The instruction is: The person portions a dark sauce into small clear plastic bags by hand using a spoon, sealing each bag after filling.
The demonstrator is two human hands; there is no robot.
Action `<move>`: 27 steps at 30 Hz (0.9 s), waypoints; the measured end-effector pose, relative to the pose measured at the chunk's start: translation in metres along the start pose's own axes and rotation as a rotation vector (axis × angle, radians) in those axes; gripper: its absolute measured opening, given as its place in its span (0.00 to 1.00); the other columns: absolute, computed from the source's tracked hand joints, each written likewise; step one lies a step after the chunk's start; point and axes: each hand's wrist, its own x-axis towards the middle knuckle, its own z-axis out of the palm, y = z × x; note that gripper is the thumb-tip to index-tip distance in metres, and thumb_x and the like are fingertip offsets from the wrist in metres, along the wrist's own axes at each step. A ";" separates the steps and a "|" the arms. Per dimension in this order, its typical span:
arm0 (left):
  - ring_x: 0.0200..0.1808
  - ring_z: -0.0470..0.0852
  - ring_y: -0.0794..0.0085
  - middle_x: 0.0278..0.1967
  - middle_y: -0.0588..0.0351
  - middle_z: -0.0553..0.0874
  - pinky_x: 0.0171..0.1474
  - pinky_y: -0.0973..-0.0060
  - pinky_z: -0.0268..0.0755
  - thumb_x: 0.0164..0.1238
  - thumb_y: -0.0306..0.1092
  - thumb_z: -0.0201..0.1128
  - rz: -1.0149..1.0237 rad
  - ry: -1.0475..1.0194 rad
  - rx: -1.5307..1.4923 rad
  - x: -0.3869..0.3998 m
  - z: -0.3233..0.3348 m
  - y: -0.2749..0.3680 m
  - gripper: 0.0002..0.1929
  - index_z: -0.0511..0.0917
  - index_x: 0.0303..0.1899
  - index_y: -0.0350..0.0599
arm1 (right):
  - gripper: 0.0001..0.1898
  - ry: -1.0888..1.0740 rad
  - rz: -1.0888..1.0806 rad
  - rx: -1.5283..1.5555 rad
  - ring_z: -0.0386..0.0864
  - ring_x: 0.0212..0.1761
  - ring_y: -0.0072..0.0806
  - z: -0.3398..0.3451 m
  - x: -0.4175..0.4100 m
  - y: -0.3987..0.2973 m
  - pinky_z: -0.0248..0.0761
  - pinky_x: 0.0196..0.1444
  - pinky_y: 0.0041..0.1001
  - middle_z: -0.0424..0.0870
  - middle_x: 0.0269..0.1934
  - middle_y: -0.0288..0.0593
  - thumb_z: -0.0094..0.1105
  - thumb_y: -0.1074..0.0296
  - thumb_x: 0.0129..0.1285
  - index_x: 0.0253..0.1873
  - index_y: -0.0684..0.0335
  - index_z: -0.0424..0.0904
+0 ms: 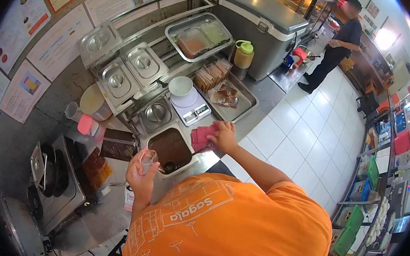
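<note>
My left hand (139, 173) holds a small clear plastic bag or cup (149, 158) beside a steel pan of dark brown sauce (169, 143). The bowl of a ladle (169, 166) sits in the sauce, and its dark handle leans over the pan's right rim. My right hand (225, 137) grips a folded red cloth (202, 137) just right of the pan, close to the handle's end. Behind the pan, a white bowl (180, 86) stands on a digital kitchen scale (192, 107).
A steel tray (245, 102) bears several small brown-filled packets (211, 76). Lidded steel pans (143, 61) stand on a rack. A squeeze bottle (244, 55) is by a grey cooler box (249, 26). A dark packet (118, 144) lies left. One person (338, 44) stands farther off.
</note>
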 end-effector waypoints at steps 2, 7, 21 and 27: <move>0.53 0.79 0.63 0.55 0.41 0.80 0.61 0.66 0.68 0.52 0.19 0.71 0.029 0.006 0.004 0.001 0.000 -0.003 0.23 0.58 0.23 0.46 | 0.14 0.039 0.136 0.091 0.66 0.64 0.45 -0.024 0.016 -0.024 0.54 0.67 0.46 0.74 0.57 0.44 0.63 0.53 0.62 0.42 0.56 0.87; 0.53 0.80 0.62 0.55 0.40 0.79 0.56 0.68 0.70 0.50 0.19 0.73 0.062 -0.036 0.124 0.004 0.008 -0.001 0.25 0.57 0.22 0.46 | 0.18 -0.073 -0.176 0.731 0.71 0.58 0.50 -0.095 0.038 -0.126 0.66 0.60 0.40 0.74 0.56 0.52 0.64 0.59 0.61 0.52 0.62 0.80; 0.46 0.79 0.67 0.44 0.52 0.78 0.54 0.72 0.70 0.58 0.19 0.65 0.211 -0.029 0.273 -0.001 0.004 -0.001 0.15 0.63 0.26 0.43 | 0.06 -0.072 -0.632 0.663 0.74 0.52 0.46 -0.107 0.035 -0.197 0.69 0.53 0.37 0.72 0.57 0.52 0.64 0.70 0.59 0.37 0.64 0.79; 0.43 0.79 0.70 0.39 0.54 0.79 0.53 0.71 0.72 0.63 0.15 0.58 -0.239 0.034 -0.635 0.001 -0.003 -0.008 0.15 0.61 0.29 0.47 | 0.08 -0.213 -0.481 0.832 0.81 0.39 0.42 -0.111 0.034 -0.190 0.74 0.42 0.33 0.81 0.39 0.49 0.61 0.71 0.62 0.45 0.66 0.78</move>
